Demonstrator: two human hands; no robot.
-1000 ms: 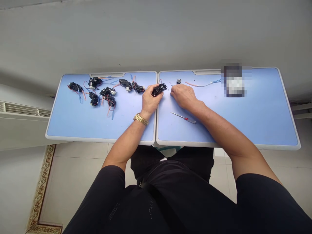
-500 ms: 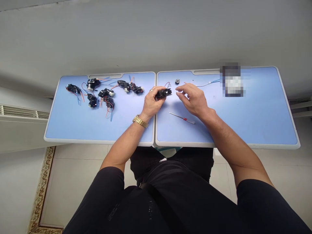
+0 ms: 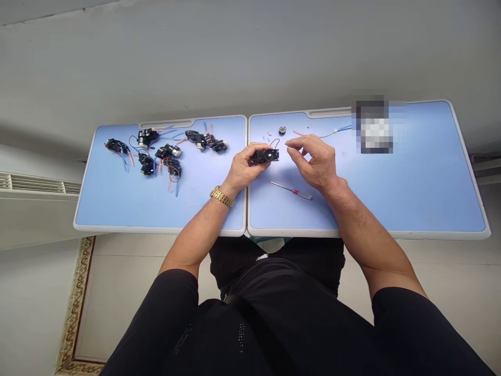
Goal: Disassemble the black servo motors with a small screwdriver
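Observation:
My left hand (image 3: 245,166) is closed around a small black motor assembly (image 3: 269,155), which has a round light-centred part and a thin red wire loop on it. Just to its right is my right hand (image 3: 316,159), thumb and forefinger brought together in a pinch. Whatever sits between those fingertips, if anything, is too small to make out. A slim screwdriver (image 3: 291,191) with a red band lies on the table below both hands. Beyond the held assembly are several tiny dark pieces (image 3: 267,137), perhaps screws, and a round black part (image 3: 282,130).
Several similar black assemblies (image 3: 168,151) with blue and pink strips lie on the left table (image 3: 117,209). Blue and pink strips (image 3: 329,134) lead towards a blurred-out dark object (image 3: 373,128) on the right table (image 3: 410,203). A seam separates the two tables.
My right fingertips have drawn closer together. The assembly in my left hand has turned slightly, and the tiny dark pieces beyond it now show. The whole view has shifted a little.

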